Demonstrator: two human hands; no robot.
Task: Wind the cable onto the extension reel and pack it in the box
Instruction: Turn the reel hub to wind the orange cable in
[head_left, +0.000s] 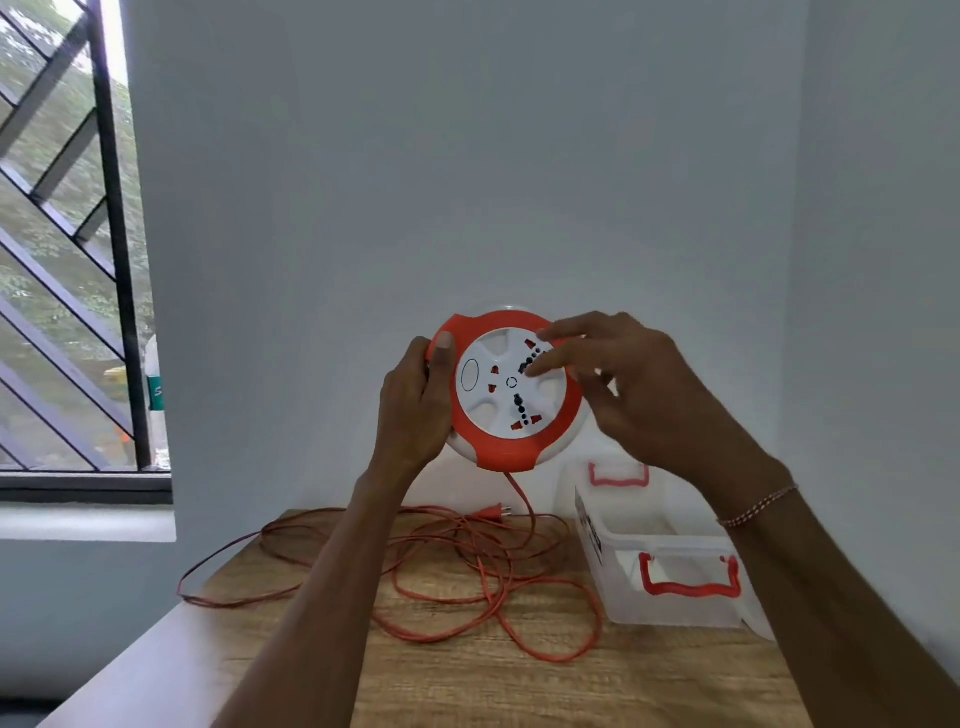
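Loose orange cable (483, 566) sprawled mid-tabletop, looping over the left edge, clear plastic box (670, 571) at the right edge, extension reel (511, 395) raised above, left hand (415, 400) gripping its rim, right hand (628, 384) fingers relaxed on its face

A plain room in a home, it seems: bare pale walls (467, 156) meet in a corner behind a wooden bench (467, 675), and left of the bench a barred window (67, 234) looks out on trees
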